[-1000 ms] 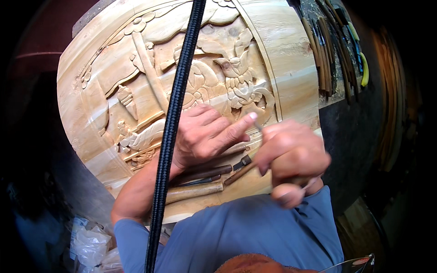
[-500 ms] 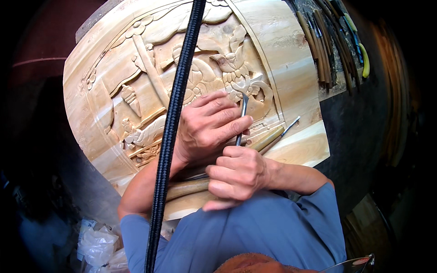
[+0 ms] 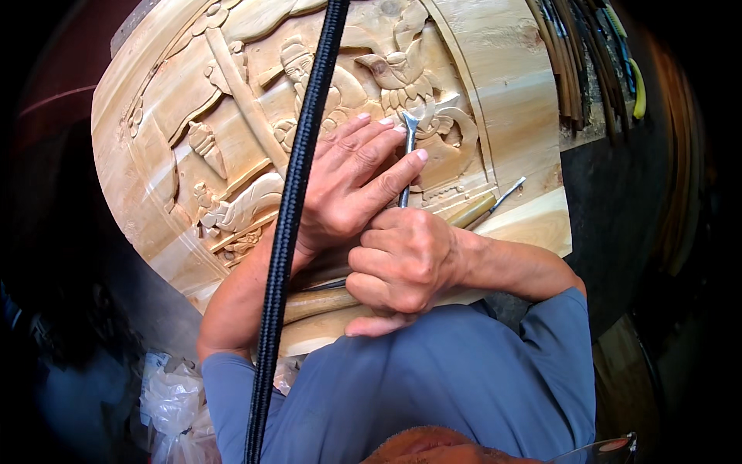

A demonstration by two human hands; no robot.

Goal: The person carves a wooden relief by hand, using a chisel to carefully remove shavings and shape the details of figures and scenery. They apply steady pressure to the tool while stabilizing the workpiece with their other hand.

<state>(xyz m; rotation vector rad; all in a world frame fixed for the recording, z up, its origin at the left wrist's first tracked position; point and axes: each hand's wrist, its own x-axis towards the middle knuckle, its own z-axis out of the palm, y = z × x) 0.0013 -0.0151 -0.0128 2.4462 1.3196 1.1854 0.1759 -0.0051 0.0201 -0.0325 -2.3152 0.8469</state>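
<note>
A large carved wooden panel (image 3: 514, 85) lies before me, its relief showing figures, a robe and flowers within a raised border. My right hand (image 3: 406, 263) is closed in a fist around the handle of a chisel (image 3: 411, 139), whose flared metal tip points away from me onto the relief at the lower part of a figure. My left hand (image 3: 352, 174) rests palm down on the carving. Its index finger crosses the chisel's shaft and the thumb shows partly behind it, while the other fingers stretch over the wood. The chisel's handle is hidden inside the right fist.
Another chisel (image 3: 473, 212) with a wooden handle lies on the panel beside my right wrist. A thick wooden handle (image 3: 317, 304) lies under my forearms. Several tools (image 3: 572, 77) line the far right. A black braided cord (image 3: 297, 178) hangs across the view. Plastic bags (image 3: 174, 402) sit lower left.
The panel and both hands appear higher in the picture. The chisel's tip has turned more upright, and the left fingers reach out flatter along the carving.
</note>
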